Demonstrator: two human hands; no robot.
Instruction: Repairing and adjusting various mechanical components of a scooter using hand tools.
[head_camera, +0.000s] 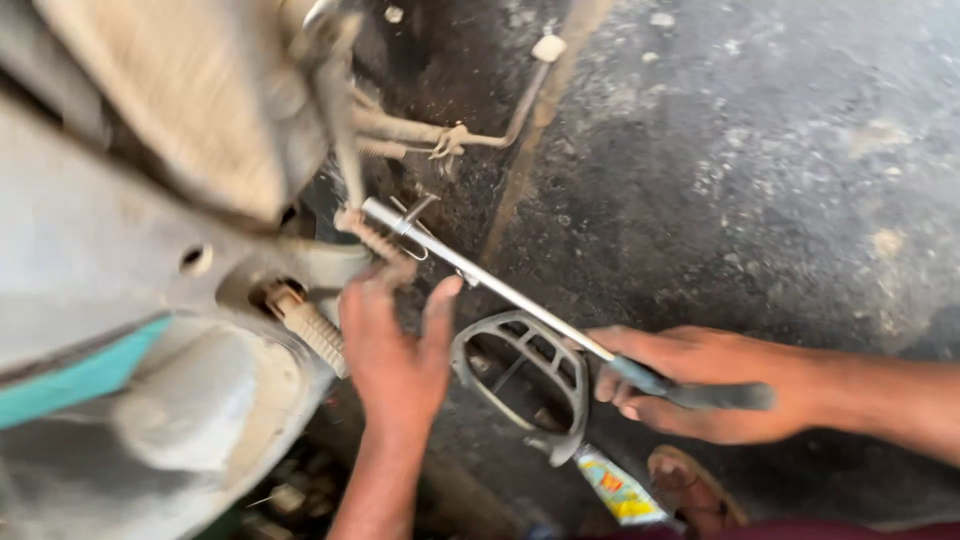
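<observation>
My right hand (690, 385) grips the dark handle of a long metal socket wrench (480, 275), whose shaft runs up and left to the underside of a dusty scooter (150, 250). My left hand (395, 345) reaches up beside the shaft, fingers spread, its fingertips near the wrench's socket end and a ribbed rubber part (370, 235). I cannot tell whether the fingers touch the tool. A grey oval metal guard (520, 385) lies on the ground between my hands.
A thin bent rod with a spring (450, 140) runs under the scooter. A ribbed footrest peg (310, 325) sticks out by my left wrist. A small printed packet (615, 490) and a sandalled foot (695, 490) are on the oily dark floor (760, 180).
</observation>
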